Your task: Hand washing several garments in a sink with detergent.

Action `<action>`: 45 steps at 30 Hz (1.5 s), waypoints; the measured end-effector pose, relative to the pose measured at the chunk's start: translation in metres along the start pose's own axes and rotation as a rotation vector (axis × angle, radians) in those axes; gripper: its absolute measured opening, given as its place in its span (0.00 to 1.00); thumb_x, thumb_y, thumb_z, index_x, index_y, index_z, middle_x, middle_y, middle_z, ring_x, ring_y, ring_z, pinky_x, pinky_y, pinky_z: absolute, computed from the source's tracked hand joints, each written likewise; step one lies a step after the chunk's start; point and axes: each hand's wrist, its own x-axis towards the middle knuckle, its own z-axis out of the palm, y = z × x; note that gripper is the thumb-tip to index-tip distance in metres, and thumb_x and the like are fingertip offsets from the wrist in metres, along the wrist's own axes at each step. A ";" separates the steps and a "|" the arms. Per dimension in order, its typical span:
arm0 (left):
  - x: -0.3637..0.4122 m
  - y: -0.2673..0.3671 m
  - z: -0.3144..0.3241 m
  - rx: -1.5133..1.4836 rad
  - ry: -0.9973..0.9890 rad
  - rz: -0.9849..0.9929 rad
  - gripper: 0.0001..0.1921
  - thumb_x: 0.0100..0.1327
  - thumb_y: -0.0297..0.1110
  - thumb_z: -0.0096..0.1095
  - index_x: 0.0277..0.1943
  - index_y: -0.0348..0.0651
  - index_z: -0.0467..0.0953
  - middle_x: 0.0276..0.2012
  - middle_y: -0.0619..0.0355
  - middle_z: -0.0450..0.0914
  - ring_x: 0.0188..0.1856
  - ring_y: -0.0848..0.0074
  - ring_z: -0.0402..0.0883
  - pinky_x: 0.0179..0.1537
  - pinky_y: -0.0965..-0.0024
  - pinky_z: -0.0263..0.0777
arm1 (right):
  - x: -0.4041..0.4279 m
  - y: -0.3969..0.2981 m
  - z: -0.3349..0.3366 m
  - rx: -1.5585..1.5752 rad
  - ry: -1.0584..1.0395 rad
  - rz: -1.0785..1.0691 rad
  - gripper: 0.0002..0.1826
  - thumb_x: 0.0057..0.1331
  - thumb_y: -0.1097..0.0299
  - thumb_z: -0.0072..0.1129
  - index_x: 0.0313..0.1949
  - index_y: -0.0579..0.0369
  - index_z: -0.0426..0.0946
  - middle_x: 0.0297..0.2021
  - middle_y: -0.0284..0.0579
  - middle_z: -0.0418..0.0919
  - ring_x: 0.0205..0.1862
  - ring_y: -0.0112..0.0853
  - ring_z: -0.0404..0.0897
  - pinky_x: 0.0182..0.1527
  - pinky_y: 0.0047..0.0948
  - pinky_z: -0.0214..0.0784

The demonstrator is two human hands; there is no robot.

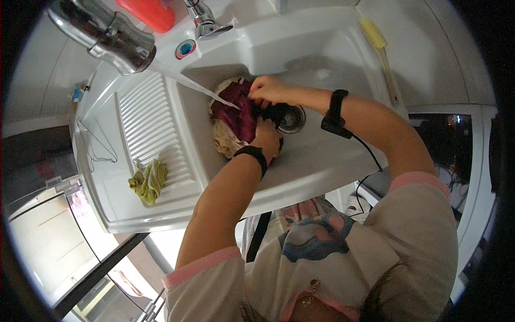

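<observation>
A maroon cloth (231, 110) lies bunched over a cream cloth (227, 139) in the white sink basin, and a stream of water falls on it. Beside it, a black cloth (273, 112) reaches the edge of the metal drain strainer. My right hand (269, 90) pinches cloth at the upper edge of the bundle, where maroon and black meet. Below it, my left hand (267, 137) is closed around the near side of the bundle; its fingertips are partly hidden in the dark fabric. Both wrists wear black straps.
A chrome faucet (120, 44) looms at upper left, near a second tap (205, 24) and a red bottle (151, 14). On the left ribbed washboard (149, 116) lies a green cloth (149, 181), beside a wire hanger (96, 149). A yellow brush (374, 34) rests on the right rim.
</observation>
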 end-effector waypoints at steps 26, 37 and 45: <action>-0.089 -0.062 -0.041 -0.062 0.179 -0.340 0.16 0.50 0.35 0.54 0.45 0.56 0.72 0.42 0.59 0.75 0.48 0.70 0.70 0.47 0.63 0.57 | 0.058 0.063 -0.007 0.039 0.274 -0.239 0.21 0.47 0.66 0.60 0.40 0.60 0.68 0.35 0.49 0.74 0.35 0.37 0.73 0.38 0.33 0.65; -0.095 -0.035 -0.043 0.089 0.228 -0.287 0.14 0.53 0.35 0.52 0.43 0.50 0.73 0.43 0.58 0.72 0.49 0.71 0.67 0.44 0.67 0.57 | 0.037 0.044 0.037 0.122 0.349 0.036 0.26 0.48 0.72 0.54 0.49 0.55 0.59 0.41 0.57 0.69 0.42 0.45 0.70 0.43 0.36 0.62; -0.036 -0.004 0.018 0.189 0.446 0.011 0.24 0.59 0.36 0.41 0.59 0.47 0.55 0.59 0.52 0.56 0.61 0.63 0.53 0.61 0.61 0.41 | 0.011 -0.004 0.081 -0.042 0.427 -0.497 0.21 0.44 0.80 0.50 0.40 0.53 0.62 0.31 0.60 0.70 0.37 0.54 0.69 0.38 0.50 0.61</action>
